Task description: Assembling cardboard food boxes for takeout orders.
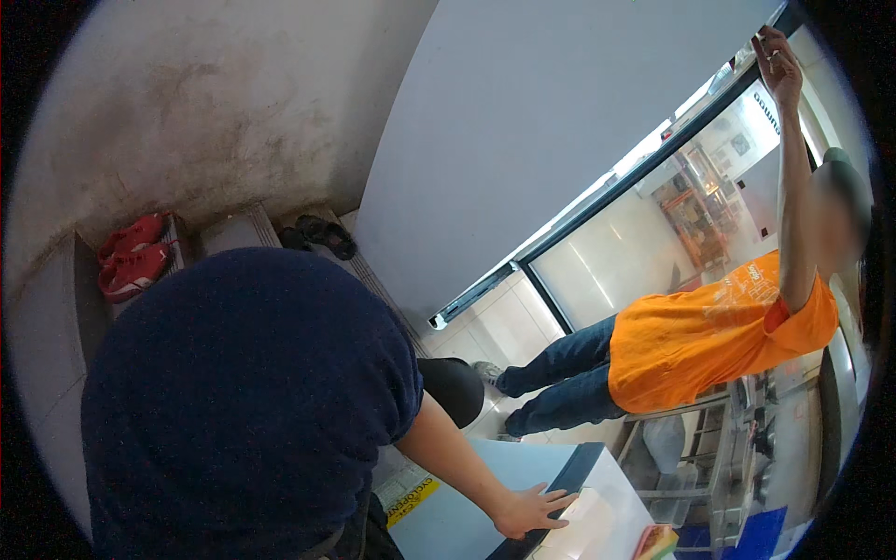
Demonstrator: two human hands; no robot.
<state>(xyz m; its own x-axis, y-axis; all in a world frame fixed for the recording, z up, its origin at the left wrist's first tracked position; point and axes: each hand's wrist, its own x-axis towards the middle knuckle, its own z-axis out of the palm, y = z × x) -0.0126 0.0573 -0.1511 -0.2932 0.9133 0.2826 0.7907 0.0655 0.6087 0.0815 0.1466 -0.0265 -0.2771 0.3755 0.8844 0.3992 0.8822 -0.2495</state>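
Note:
Neither my left hand nor my right hand shows in the head view. Close in front of me, a person in a navy shirt [252, 401] fills the lower left, bent over. That person's bare hand [532, 511] lies with spread fingers on the dark edge of a pale blue and white box-shaped appliance [485, 467]. On the right, a co-worker in an orange T-shirt [709, 336] appears sideways. This co-worker's raised hand [779, 70] is at the upper end of a dark metal frame [635, 182], beside a large grey panel [551, 131].
Steps [233, 229] run along a stained wall [215, 103], bearing red shoes [135, 257] and dark footwear [322, 235]. A metal rack [695, 429] with clear plastic tubs stands behind the appliance. Pale floor tiles [504, 322] lie below the frame.

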